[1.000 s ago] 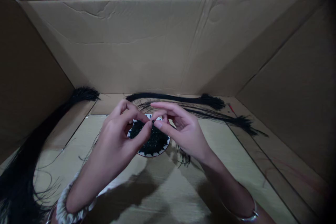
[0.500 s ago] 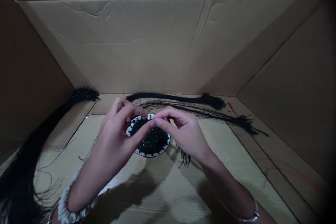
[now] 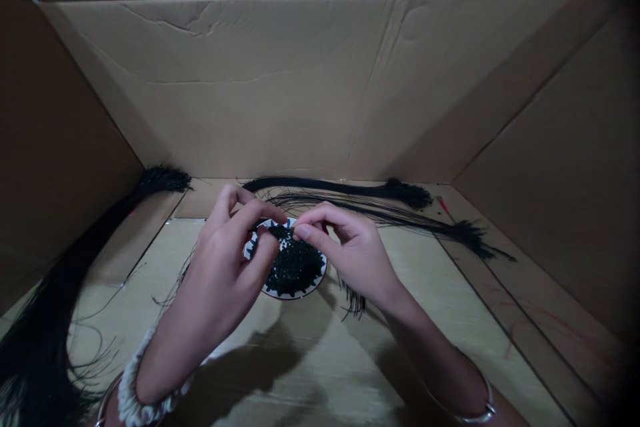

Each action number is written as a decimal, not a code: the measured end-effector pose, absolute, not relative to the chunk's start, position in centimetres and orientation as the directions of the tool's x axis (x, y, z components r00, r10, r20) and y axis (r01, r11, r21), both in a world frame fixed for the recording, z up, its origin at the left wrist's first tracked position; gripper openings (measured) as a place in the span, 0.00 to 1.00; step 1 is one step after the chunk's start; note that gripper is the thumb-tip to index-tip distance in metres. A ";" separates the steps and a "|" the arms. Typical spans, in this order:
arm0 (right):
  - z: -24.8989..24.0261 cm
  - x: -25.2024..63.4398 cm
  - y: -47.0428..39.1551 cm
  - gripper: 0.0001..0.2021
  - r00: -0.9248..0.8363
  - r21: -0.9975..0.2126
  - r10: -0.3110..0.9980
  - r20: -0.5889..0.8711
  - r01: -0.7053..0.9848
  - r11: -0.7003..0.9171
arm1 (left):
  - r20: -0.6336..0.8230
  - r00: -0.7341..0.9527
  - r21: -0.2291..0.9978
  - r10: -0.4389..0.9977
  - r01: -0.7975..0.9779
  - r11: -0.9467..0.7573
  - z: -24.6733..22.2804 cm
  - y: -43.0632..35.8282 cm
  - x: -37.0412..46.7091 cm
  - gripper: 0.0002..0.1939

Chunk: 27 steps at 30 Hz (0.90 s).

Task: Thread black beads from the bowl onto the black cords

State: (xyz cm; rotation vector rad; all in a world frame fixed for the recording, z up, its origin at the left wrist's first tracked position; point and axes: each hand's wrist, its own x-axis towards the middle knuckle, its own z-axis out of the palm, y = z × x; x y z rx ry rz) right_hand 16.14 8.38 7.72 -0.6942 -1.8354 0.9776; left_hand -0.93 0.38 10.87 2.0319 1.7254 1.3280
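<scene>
My left hand (image 3: 225,260) is over the left side of a small patterned dish (image 3: 293,296), thumb and index finger apart; its other fingers are curled and partly hidden. My right hand (image 3: 350,247) is over the dish's right side, its thumb and index finger pinched on a thin dark thread, barely visible at the fingertips. Small dark, shiny beads (image 3: 295,270) fill most of the dish. Below my right hand hangs a tuft of black thread ends (image 3: 354,300). Fine black strands (image 3: 175,287) show beside my left wrist.
Cardboard walls (image 3: 240,100) enclose the work surface. A long black thread bundle (image 3: 65,280) lies along the left. Two more bundles, a rear one (image 3: 330,185) and a nearer one (image 3: 460,232), lie behind the dish. A small red-ended item (image 3: 443,204) is at back right.
My left thumb has drawn back from the right fingertips, opening a gap to its index finger. My right hand keeps its pinch. The view has shifted slightly.
</scene>
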 end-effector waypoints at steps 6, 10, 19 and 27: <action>7.8 16.1 8.5 0.04 -0.414 -0.842 0.777 0.474 0.045 0.538 | 0.483 -0.058 0.623 0.874 0.724 -0.297 11.1 0.3 -0.8 0.06; 7.9 16.3 8.5 0.04 -0.411 -0.837 0.771 0.486 0.034 0.545 | 0.488 -0.038 0.618 0.872 0.720 -0.314 11.0 0.4 -0.8 0.05; 7.2 16.6 10.1 0.09 -0.587 -0.824 0.706 0.397 0.111 0.556 | 0.552 -0.046 0.610 0.833 0.703 -0.366 11.2 0.1 -1.1 0.04; 0.8 16.9 13.6 0.27 -0.682 -0.254 0.723 -0.107 0.722 0.644 | 0.573 -0.070 0.626 0.817 0.680 -0.381 11.5 -0.2 -0.8 0.03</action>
